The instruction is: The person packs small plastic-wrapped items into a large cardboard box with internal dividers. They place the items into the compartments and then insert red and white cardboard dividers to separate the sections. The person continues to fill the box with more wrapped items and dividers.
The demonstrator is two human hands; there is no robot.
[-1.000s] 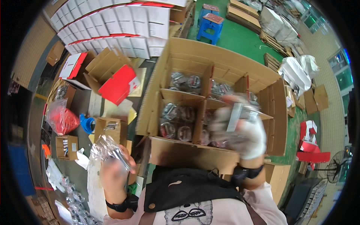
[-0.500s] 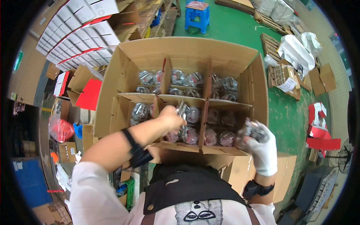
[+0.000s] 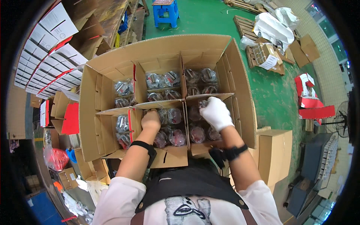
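An open cardboard box (image 3: 240,86) with cardboard dividers (image 3: 160,104) stands before me. Its compartments hold clear-plastic-wrapped round items (image 3: 176,137), some reddish, some with a silvery part on top. My left hand (image 3: 151,120), bare, is down in the front middle compartment along its left divider. Its fingers look curled, but the tips and whatever they hold are hidden. In a white glove, my right hand (image 3: 216,113) reaches over the front right compartment. Its fingers close on a plastic-wrapped item (image 3: 203,103) near the back divider, mostly covered by the glove.
Stacked white-and-red cartons (image 3: 52,52) rise at the left. A red plastic bag (image 3: 57,158) lies left of the box. Behind are a blue stool (image 3: 165,14) and a wooden pallet (image 3: 245,28). A closed carton (image 3: 275,153) and a fan (image 3: 342,114) stand at the right.
My left hand has gone down into the front middle compartment with its wrapped item. My right hand has moved left from the box's right edge into the front right compartment. The view has shifted.
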